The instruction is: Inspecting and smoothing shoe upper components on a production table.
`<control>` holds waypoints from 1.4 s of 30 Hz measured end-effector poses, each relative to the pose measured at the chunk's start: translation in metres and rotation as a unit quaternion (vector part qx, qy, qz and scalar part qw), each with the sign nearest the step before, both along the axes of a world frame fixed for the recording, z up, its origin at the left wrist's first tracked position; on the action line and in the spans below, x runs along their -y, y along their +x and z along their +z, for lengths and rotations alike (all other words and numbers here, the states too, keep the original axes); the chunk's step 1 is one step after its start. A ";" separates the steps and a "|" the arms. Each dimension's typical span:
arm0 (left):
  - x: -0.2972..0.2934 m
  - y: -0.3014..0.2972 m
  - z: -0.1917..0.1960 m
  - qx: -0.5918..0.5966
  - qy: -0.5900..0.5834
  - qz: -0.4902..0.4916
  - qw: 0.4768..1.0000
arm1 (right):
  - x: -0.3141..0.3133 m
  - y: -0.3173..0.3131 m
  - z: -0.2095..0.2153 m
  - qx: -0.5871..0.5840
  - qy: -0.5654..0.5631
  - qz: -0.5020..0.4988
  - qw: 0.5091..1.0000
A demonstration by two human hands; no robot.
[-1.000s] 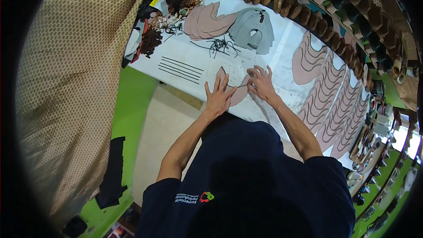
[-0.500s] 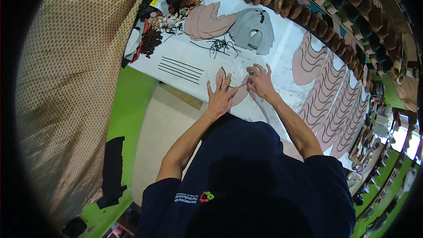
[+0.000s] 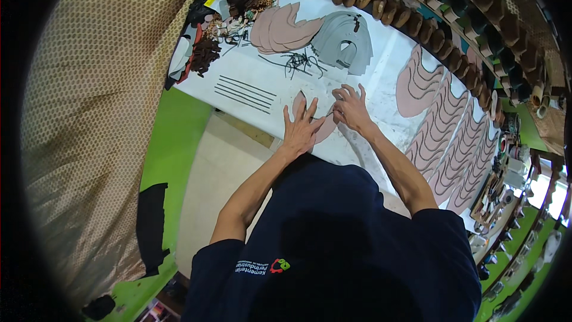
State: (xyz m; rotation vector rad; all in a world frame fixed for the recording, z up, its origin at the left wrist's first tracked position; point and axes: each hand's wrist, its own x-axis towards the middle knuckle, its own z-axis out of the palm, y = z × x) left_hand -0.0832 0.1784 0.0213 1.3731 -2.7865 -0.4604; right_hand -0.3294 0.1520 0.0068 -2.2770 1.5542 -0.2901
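White surface (image 3: 384, 86) viewed from above. Near its six o'clock edge lies a curved pink piece (image 3: 326, 133). Left hand (image 3: 300, 131): fingers spread and released, resting on the piece. Right hand (image 3: 353, 109): fingers pinching a thin dark strip (image 3: 328, 115) over it. About the piece, clockwise: parallel dark strips (image 3: 245, 95) toward ten o'clock, a pink stack (image 3: 280, 31) at eleven, a grey stack (image 3: 329, 42) at twelve, wavy-lined pink pieces (image 3: 440, 125) at three.

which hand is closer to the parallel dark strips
Left. The left hand is just past the parallel dark strips' right end; the right hand is farther right.
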 end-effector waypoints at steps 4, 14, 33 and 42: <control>-0.002 0.002 -0.007 -0.006 -0.020 -0.007 1.000 | 0.003 0.003 -0.002 -0.004 -0.023 0.004 1.000; 0.000 -0.005 -0.005 -0.013 -0.011 0.009 1.000 | 0.004 0.004 -0.002 0.000 -0.028 0.006 1.000; 0.000 -0.010 -0.001 -0.004 0.010 0.020 1.000 | 0.007 0.008 -0.004 -0.007 -0.025 0.015 1.000; -0.004 -0.014 -0.002 0.020 -0.004 -0.003 1.000 | -0.009 0.010 0.009 0.049 -0.054 -0.048 0.996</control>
